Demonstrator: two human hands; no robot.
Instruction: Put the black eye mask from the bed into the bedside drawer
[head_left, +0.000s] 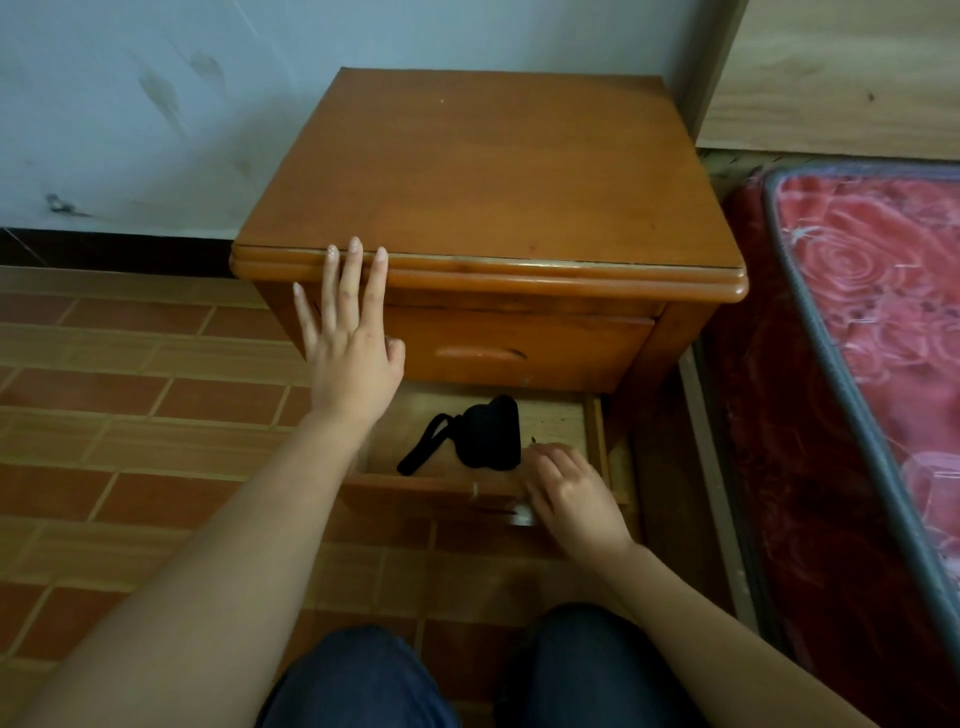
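Observation:
The black eye mask (491, 434) lies folded on the floor of the pulled-out lower drawer (596, 436), its strap trailing to the left. My left hand (350, 338) is spread flat, fingertips at the front left edge of the wooden bedside table (488, 171). My right hand (574, 491) hovers over the drawer's front right corner, a little blurred, fingers apart and holding nothing. It sits just right of the mask without touching it.
The upper drawer (519, 348) is closed. A bed with a red rose-patterned mattress (883, 322) stands close on the right. Brick-patterned floor tiles (130, 405) spread to the left. My knees in dark trousers (363, 680) are at the bottom.

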